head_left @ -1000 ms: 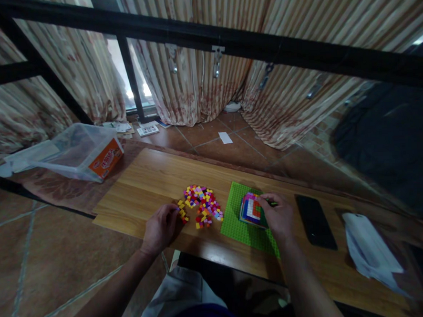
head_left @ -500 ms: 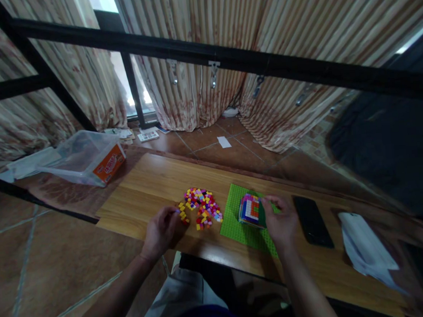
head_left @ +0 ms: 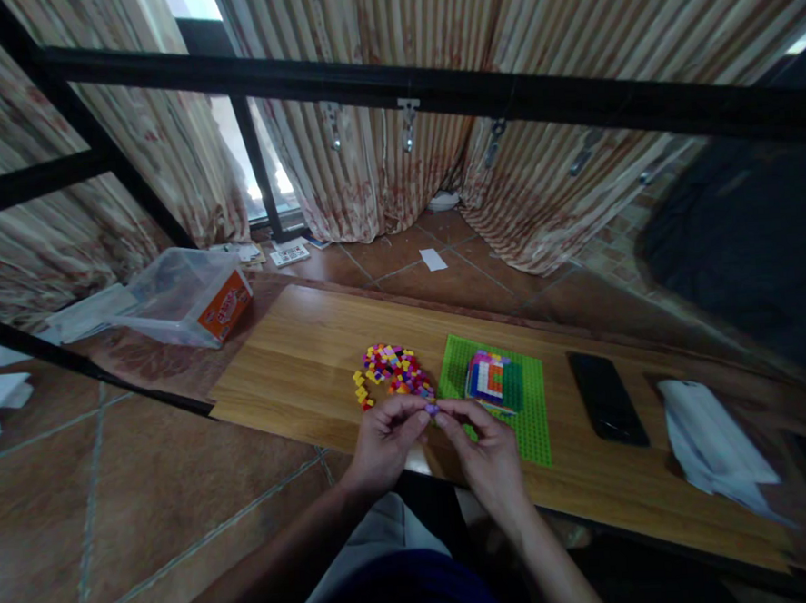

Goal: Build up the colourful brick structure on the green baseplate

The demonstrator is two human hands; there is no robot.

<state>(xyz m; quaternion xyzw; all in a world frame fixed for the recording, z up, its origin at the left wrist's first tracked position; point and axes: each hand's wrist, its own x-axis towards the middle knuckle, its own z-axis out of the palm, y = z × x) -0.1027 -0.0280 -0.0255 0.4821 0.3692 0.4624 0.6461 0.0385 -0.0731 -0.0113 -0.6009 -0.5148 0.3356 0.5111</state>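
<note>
My left hand [head_left: 386, 441] and my right hand [head_left: 484, 447] meet at the front of the wooden board, their fingertips pinched on a small purple building brick [head_left: 432, 410] between them. Just behind my left hand lies a loose pile of small bricks [head_left: 397, 364] in yellow, red, pink and purple, partly hidden by the fingers. Beyond my right hand a green baseplate [head_left: 534, 421] carries a built block of bricks [head_left: 493, 380] with a white, orange, blue and dark green top.
A black phone [head_left: 606, 398] and a white packet [head_left: 716, 442] lie right of the baseplate. At the left stands a clear plastic box [head_left: 177, 297] with an orange label. A dark metal bar [head_left: 362, 81] crosses in front of the curtains.
My right hand has left the built block and come left; my left hand has moved right from beside the pile. Both now meet at the purple brick. The view has shifted slightly.
</note>
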